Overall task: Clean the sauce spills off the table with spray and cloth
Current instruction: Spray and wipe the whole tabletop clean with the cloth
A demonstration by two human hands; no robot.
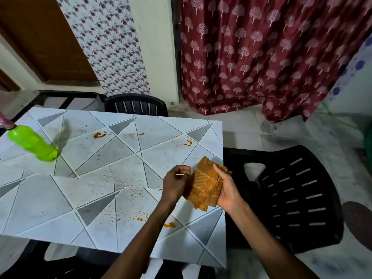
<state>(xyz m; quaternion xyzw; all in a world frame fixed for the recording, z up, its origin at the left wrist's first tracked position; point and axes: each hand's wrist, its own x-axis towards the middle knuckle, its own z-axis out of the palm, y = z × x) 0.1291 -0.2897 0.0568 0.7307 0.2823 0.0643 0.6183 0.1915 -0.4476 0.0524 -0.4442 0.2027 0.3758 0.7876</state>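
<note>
- Over the bench's (218,137) right edge, the right hand (227,190) wraps its grip round the folded cloth (205,186), and the left hand (177,182) pinches its side; a loose hold could drop it.
- Wiping may smear the sauce spills (98,135); the spray bottle (32,143) sits at the left edge.

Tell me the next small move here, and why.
Probably lower the cloth onto the near orange spill and wipe: the left hand and right hand hold the cloth above the table, and sauce marks it.
</note>
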